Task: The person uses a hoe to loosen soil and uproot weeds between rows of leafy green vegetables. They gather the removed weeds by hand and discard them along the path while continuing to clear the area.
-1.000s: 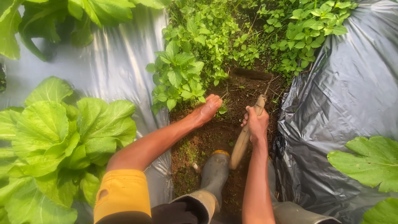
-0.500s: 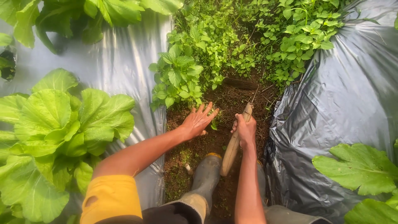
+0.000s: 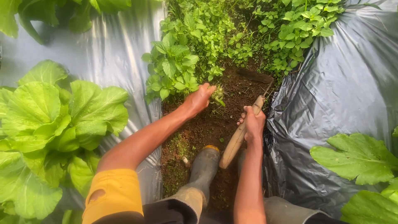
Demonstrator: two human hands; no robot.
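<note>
The small weed (image 3: 217, 96) sits pinched in my left hand (image 3: 199, 99) at the furrow's bare soil (image 3: 207, 128) — best gripped low, near the roots. My right hand (image 3: 253, 124) is wrapped around the wooden hoe handle (image 3: 236, 139) — blade (image 3: 253, 75) kept off the plastic mulch (image 3: 344, 95).

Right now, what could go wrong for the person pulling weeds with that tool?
1. The left hand grips a small weed close to the hoe blade, so a careless chop might nick the fingers.
2. The blade works right beside the plastic sheet, which it could tear.
3. The boot stands near the wooden handle held by the right hand; a long pull might hit it.
</note>
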